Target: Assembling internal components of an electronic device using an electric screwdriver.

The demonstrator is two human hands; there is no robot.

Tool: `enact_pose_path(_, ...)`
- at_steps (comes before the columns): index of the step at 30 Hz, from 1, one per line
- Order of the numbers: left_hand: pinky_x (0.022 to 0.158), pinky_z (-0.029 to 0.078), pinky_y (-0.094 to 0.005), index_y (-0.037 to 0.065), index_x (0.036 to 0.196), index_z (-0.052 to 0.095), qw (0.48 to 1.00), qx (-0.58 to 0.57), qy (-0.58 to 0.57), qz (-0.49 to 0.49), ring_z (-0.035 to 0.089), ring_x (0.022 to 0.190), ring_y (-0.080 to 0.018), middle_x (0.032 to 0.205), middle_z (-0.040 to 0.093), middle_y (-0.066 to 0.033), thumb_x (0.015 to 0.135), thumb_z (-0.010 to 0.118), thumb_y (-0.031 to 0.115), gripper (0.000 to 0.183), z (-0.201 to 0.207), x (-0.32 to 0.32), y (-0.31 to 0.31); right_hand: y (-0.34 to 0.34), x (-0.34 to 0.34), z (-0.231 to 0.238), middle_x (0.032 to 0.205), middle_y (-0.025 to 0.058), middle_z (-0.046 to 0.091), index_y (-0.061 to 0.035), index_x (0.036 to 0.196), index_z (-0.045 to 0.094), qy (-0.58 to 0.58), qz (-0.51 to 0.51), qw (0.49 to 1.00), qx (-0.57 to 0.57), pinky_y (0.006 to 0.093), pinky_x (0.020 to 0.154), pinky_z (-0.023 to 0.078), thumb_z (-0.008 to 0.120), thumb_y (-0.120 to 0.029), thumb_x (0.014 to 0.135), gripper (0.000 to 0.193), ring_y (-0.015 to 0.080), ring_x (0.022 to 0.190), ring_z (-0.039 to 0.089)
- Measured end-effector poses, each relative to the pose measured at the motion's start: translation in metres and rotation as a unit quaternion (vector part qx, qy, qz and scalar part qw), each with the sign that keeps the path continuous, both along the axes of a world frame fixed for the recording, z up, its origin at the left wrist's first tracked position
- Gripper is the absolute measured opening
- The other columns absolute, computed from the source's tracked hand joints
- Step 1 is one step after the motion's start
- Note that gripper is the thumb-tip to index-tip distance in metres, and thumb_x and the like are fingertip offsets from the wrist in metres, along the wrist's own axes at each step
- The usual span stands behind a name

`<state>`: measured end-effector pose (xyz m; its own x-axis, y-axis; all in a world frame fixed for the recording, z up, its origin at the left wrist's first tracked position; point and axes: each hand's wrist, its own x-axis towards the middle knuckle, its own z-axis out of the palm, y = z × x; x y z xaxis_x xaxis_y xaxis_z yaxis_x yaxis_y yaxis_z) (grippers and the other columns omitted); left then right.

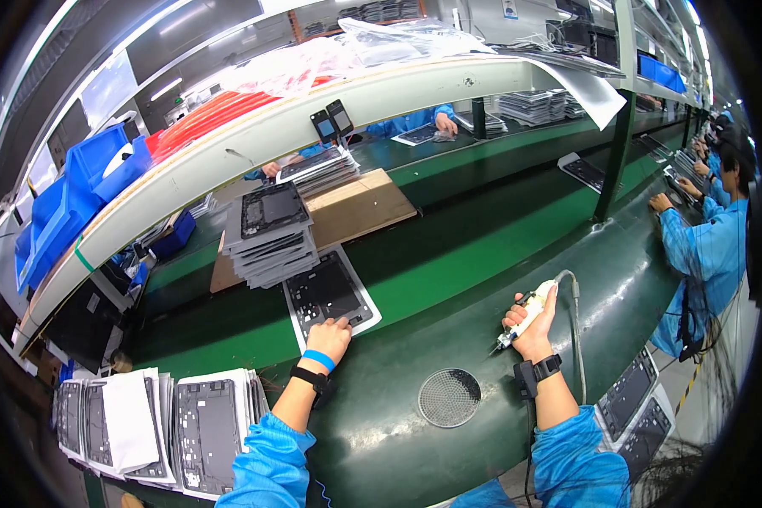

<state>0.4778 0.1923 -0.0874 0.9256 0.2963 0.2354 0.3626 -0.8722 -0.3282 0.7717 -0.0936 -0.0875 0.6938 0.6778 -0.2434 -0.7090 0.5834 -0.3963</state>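
My left hand (328, 340), a blue band and a black strap on its wrist, has its fingers over the near edge of a dark tablet panel (334, 288) on a white sheet. The thumb is hidden. That panel lies partly on the green belt, beside a tall stack of similar panels (271, 233). My right hand (537, 326) is wrapped round a white hand tool (535, 306) with a thin metal tip pointing down left. A grey hose (575, 330) runs from its top end. The tool is held above the dark green bench, apart from the panel.
Upright panels with white sheets (203, 436) fill the lower left; more panels (639, 415) sit at right. A round metal mesh (450, 398) is set in the bench (381, 423). Overhead runs a shelf (381, 89) with blue bins (76, 199). Co-workers in blue (703, 245) sit at right.
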Motion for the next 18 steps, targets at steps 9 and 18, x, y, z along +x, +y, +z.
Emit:
enact_pose_path(9, 0.064, 0.054, -0.0375, 0.013, 0.082, 0.068, 0.998, -0.025, -0.012, -0.061, 0.064, 0.082, -0.0223, 0.084, 0.061, -0.0033, 0.079, 0.058, 0.013, 0.011, 0.004, -0.016, 0.011, 0.000, 0.002, -0.003, 0.050, -0.0037, 0.034, -0.0067, 0.080, 0.055, 0.001, 0.005, 1.000, 0.011, 0.0255, 0.044, 0.030, 0.047, -0.081, 0.076, 0.074, 0.0105, 0.043, 0.034)
enact_pose_path(18, 0.063, 0.054, -0.0374, 0.011, 0.071, 0.068, 0.995, -0.047, -0.022, -0.082, 0.062, 0.082, -0.0222, 0.082, 0.059, -0.0032, 0.076, 0.061, 0.012, 0.009, 0.008, -0.016, 0.015, -0.002, 0.004, -0.001, 0.050, -0.0022, 0.031, -0.0052, 0.083, 0.053, 0.016, 0.001, 1.000, -0.001, 0.0276, 0.044, 0.028, 0.043, -0.082, 0.077, 0.078, 0.0132, 0.043, 0.031)
